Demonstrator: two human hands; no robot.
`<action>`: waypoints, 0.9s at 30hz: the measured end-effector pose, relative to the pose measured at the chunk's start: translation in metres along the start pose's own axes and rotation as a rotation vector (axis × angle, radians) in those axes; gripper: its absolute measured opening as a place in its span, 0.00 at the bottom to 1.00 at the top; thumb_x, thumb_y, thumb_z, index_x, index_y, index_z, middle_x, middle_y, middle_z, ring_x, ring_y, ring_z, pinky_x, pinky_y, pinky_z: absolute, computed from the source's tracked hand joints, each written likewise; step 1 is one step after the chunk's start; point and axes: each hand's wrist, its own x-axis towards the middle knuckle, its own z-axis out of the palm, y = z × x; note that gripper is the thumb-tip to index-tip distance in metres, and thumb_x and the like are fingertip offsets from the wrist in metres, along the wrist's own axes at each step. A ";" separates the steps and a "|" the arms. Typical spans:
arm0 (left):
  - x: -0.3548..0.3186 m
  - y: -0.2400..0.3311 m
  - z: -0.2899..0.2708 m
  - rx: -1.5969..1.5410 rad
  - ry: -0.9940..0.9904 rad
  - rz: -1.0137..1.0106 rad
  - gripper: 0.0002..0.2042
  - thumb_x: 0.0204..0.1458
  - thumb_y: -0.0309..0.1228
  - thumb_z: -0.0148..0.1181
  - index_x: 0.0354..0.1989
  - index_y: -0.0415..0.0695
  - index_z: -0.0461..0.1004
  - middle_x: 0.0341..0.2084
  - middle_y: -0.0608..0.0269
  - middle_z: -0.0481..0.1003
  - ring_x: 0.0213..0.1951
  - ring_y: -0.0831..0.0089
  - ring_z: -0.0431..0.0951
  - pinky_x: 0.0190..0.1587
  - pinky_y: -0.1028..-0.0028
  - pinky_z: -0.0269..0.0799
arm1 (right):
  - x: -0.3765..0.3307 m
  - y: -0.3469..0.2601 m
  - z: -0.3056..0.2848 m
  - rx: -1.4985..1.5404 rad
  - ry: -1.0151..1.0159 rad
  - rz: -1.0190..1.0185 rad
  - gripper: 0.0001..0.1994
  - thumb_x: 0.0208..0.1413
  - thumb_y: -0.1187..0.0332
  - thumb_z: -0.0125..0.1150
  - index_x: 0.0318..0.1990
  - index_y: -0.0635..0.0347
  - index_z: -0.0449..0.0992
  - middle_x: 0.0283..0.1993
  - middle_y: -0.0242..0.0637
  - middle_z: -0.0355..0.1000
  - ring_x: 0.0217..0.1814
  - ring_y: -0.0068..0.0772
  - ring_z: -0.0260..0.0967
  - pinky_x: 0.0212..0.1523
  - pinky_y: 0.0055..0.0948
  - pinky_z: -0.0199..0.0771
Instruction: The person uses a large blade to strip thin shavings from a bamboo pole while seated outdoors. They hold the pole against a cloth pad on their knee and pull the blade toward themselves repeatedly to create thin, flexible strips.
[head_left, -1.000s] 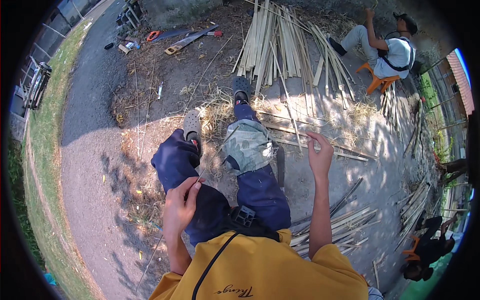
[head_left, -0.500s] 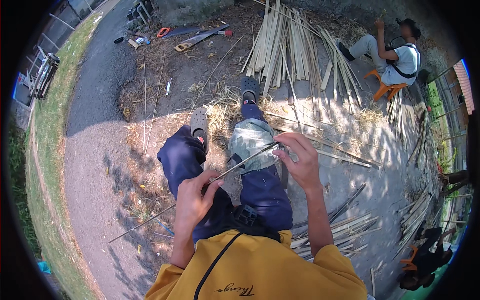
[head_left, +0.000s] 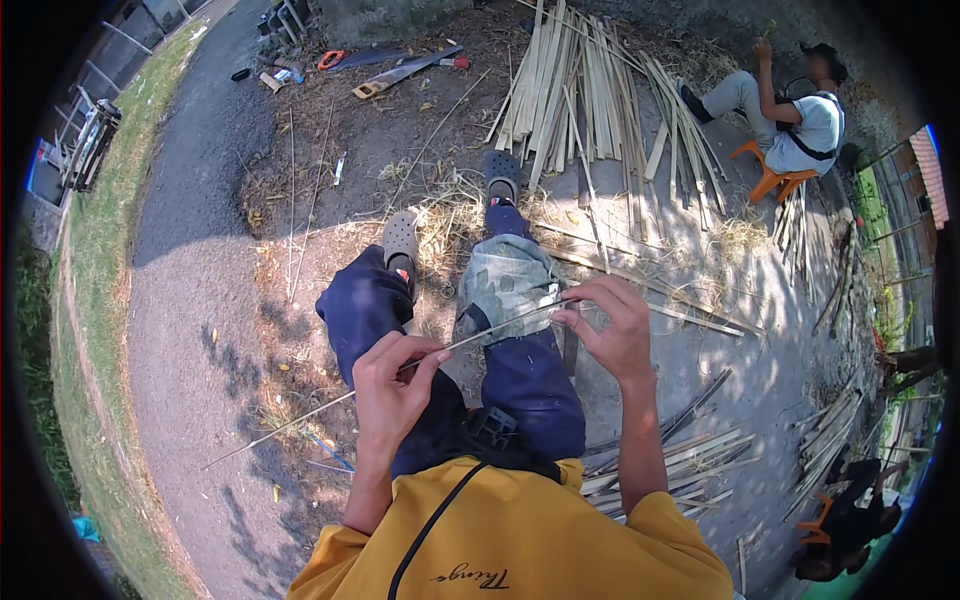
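The left hand [head_left: 393, 385] covers a stretch of the thin stick [head_left: 500, 326], and the right hand [head_left: 612, 328] hides its upper end. The right forearm [head_left: 640, 440] blocks part of the lower strips [head_left: 695, 463]. The yellow shirt [head_left: 520, 535] runs off the lower edge. What the seated person [head_left: 808, 130] holds up and the blue thing [head_left: 86, 528] lower left are too small to tell.

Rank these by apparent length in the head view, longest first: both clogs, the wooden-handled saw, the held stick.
1. Stick
2. Saw
3. Left clog and right clog: unranked; they look close in size, and feet and trousers hide parts.
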 end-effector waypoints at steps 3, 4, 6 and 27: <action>-0.003 -0.004 -0.001 -0.042 -0.080 -0.065 0.03 0.55 0.20 0.73 0.36 0.35 0.85 0.29 0.58 0.81 0.32 0.73 0.86 0.36 0.76 0.80 | -0.004 0.003 0.001 -0.026 -0.024 0.036 0.14 0.46 0.61 0.84 0.32 0.58 0.84 0.33 0.33 0.80 0.36 0.37 0.79 0.39 0.35 0.75; -0.003 -0.003 -0.002 -0.041 -0.081 -0.065 0.03 0.55 0.20 0.73 0.36 0.35 0.85 0.29 0.58 0.81 0.32 0.73 0.86 0.36 0.76 0.80 | -0.004 0.004 0.002 -0.025 -0.024 0.037 0.14 0.46 0.61 0.84 0.32 0.58 0.84 0.33 0.33 0.80 0.36 0.37 0.79 0.39 0.35 0.75; -0.003 -0.001 -0.003 -0.022 -0.086 -0.075 0.03 0.55 0.19 0.72 0.35 0.34 0.84 0.29 0.57 0.82 0.34 0.71 0.88 0.38 0.75 0.82 | -0.004 0.005 0.004 0.052 -0.048 0.078 0.14 0.46 0.62 0.84 0.29 0.58 0.82 0.28 0.32 0.78 0.30 0.33 0.76 0.34 0.34 0.73; 0.009 -0.003 -0.029 -0.105 -0.364 -0.054 0.05 0.52 0.22 0.77 0.33 0.36 0.86 0.25 0.64 0.80 0.26 0.82 0.78 0.29 0.79 0.70 | -0.008 0.009 -0.016 0.517 -0.550 0.232 0.11 0.63 0.62 0.72 0.36 0.61 0.87 0.31 0.35 0.82 0.29 0.27 0.76 0.32 0.29 0.72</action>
